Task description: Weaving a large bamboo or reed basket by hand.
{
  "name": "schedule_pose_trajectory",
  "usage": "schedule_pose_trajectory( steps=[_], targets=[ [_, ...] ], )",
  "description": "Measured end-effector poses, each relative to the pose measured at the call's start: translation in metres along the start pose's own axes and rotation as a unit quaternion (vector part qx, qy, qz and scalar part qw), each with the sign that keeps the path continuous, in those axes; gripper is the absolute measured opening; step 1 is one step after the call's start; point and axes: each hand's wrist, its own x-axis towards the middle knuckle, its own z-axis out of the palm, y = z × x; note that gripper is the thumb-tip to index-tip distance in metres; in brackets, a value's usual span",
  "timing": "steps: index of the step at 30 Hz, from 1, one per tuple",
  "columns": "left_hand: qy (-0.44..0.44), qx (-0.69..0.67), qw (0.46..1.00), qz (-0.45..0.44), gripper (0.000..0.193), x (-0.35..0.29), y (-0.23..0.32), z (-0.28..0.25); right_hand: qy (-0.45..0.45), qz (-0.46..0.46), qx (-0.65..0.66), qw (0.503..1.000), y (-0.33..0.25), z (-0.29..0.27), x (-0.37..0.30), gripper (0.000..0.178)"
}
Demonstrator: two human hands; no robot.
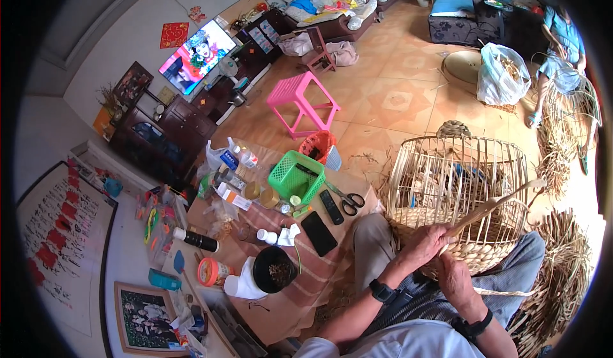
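A big woven straw basket (488, 254) leans on my lap, with open upright ribs and a braided band along its near side. Against that near side, my left hand (423, 243) is closed around a long tan straw strand (490, 208), whose loose end points up to the right across the ribs. Just below and to the right, my right hand (458, 281) has its fingers pinched by the braided band, close to the left hand. A thinner pale strand (501, 292) trails rightward from under the right hand. What the right fingertips grip is hidden.
A low table (300, 300) at left bears a black bowl (274, 270), phone (318, 233), remote (331, 206), scissors (348, 203) and green basket (297, 178). Straw bundles (555, 275) lie at right. Beyond are a pink stool (303, 96) and a seated person (562, 45).
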Motion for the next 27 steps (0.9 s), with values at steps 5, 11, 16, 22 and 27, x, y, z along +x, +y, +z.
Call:
schedule_pose_trajectory(
  steps=[5,11,16,22,27],
  targets=[
    [0.007,-0.007,1.000,0.001,0.020,0.000,0.001,0.001,-0.146,0.048,-0.138,0.978,0.006,-0.039,0.007,0.020],
    [-0.006,-0.034,0.995,0.096,0.019,0.002,-0.006,0.004,0.061,0.109,0.113,0.986,-0.003,-0.038,0.027,0.025],
    [-0.032,-0.013,0.998,0.049,0.021,0.004,-0.002,-0.002,0.097,0.120,0.202,0.967,0.013,-0.018,0.027,0.021],
    [-0.092,-0.077,0.993,-0.011,0.033,0.012,0.013,-0.015,0.151,0.024,0.007,0.988,0.027,-0.021,0.019,0.014],
    [-0.085,-0.087,0.992,-0.022,0.037,0.014,0.016,-0.017,0.138,0.025,-0.030,0.990,0.026,-0.022,0.019,0.013]
  ],
)
